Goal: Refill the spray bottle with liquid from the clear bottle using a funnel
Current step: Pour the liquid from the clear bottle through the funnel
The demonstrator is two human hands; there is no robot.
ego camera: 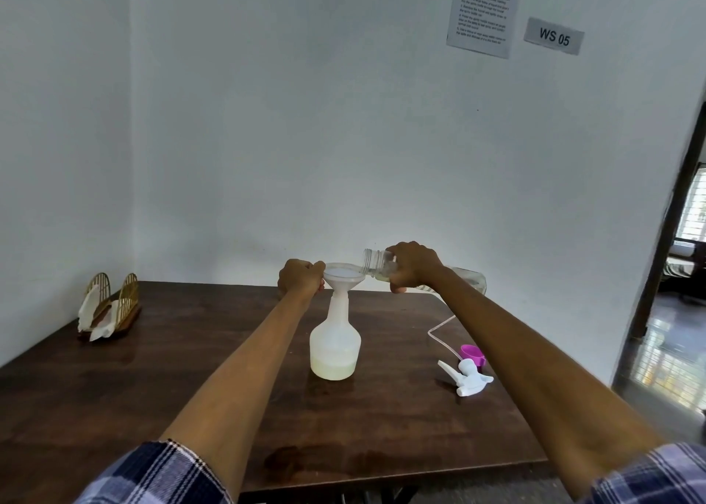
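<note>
A white translucent spray bottle point(335, 347) stands upright mid-table with pale liquid in its bottom. A white funnel point(344, 279) sits in its neck. My left hand point(301, 280) grips the funnel's left rim. My right hand point(414, 265) holds the clear bottle point(376, 262) tipped nearly level, its open mouth over the funnel's right edge. A little liquid shows near the clear bottle's neck. The bottle's base sticks out behind my right wrist.
The white spray head point(468, 378) with its thin tube lies on the dark wooden table point(153, 381) to the right, beside a purple cap point(473, 354). A gold napkin holder point(110, 305) stands at the far left. An open doorway is at the right.
</note>
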